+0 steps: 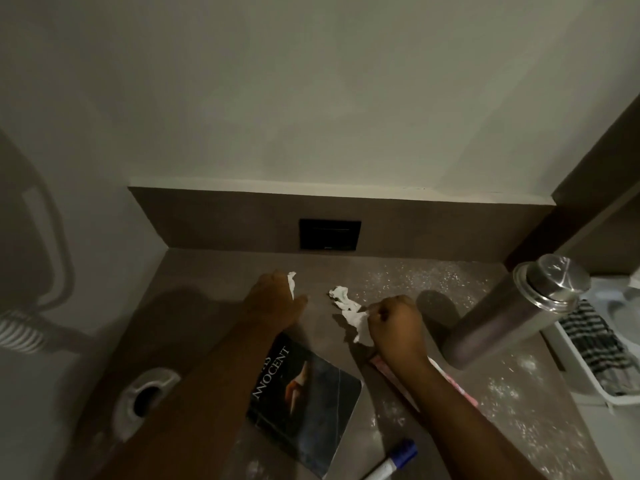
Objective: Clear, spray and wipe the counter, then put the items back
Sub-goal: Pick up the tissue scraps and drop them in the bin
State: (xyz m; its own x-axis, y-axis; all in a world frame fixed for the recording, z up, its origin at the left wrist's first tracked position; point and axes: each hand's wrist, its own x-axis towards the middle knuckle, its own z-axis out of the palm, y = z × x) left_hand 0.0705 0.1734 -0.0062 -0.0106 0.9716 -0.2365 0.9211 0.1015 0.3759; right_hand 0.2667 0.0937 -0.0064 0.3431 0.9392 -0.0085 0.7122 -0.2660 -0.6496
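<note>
Two crumpled tissue scraps are held, one pinched in the left hand, one clamped in the right hand, above the desk; remaining scrap is best gathered before spraying.

Both forearms reaching forward over the counter, left hand knuckles up, fingers curled round a white tissue scrap, right hand fisted nearer, pinching a crumpled tissue

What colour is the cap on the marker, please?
Blue, on a white marker; seen in the head view.
</note>
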